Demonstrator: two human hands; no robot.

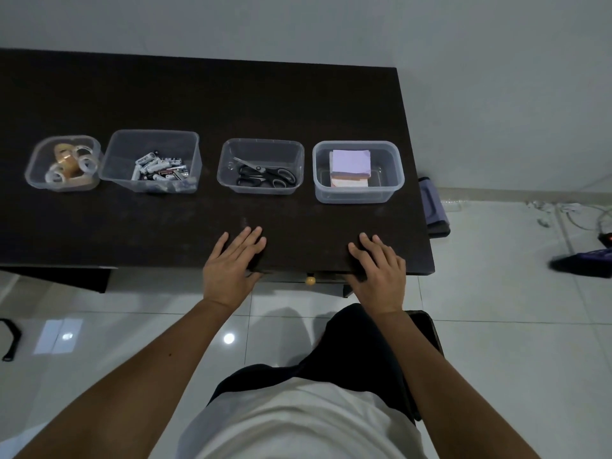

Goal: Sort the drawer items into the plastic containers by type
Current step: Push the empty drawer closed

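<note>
So both hands were just parked flat on the near edge of the dark brown wooden desk (198,104), holding nothing. The left hand (231,263) had its fingers straight and spread a bit on the top, thumb hooked down over the front edge. The right hand (381,270) lay a little further right, fingers relaxed and flat on the surface too, also wrapping nothing. Between them, just under the desk edge, sat a small round tan drawer knob (310,280); the drawer itself looked pushed in, hard to see more than that.

All the sorted stuff sat further back, well apart from the hands, in a row of four clear plastic containers. Far left was the small rounded clear tub (33,173) with the clear and tan tape rolls (71,165). Touching its right side, or close to it, was the bigger rectangular clear tub (185,140) holding a pile of white and dark batteries (159,168). Straight beyond the left hand was the shallow clear tray (225,150) with black-handled scissors (265,175) lying flat. Beyond the right hand, nearest the desk's right end, the rounded clear box (392,183) held a stack of lilac-topped square note paper (351,168).

White tile floor (496,359) below, with the person's white shirt (298,422) and black shorts (357,346) at the bottom.
</note>
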